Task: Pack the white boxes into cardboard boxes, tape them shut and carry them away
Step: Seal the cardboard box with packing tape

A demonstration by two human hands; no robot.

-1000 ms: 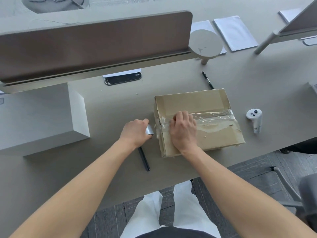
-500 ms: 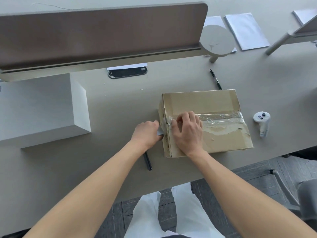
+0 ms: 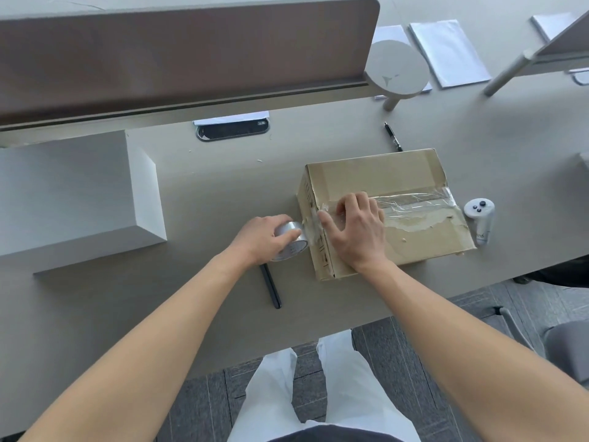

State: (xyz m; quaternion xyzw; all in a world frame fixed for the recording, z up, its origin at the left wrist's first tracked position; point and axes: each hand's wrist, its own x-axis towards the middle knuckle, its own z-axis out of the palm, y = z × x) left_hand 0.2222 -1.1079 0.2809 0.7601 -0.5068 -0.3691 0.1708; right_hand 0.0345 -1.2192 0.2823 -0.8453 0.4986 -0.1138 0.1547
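Head: left hand (image 3: pixel 262 235) grips tape roll (image 3: pixel 291 240), right hand (image 3: pixel 356 230) flat on cardboard box (image 3: pixel 392 180); print unreadable.

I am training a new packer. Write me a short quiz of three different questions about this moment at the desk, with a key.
1. True or false: the left hand holds the tape roll beside the left end of the cardboard box.
2. Choose one. The right hand is: A) lifting the box, B) pressing the clear tape on the box top, C) holding a pen.
3. Fill in: the white controller stands on the desk to the ____ of the box.

Key: 1 true; 2 B; 3 right.
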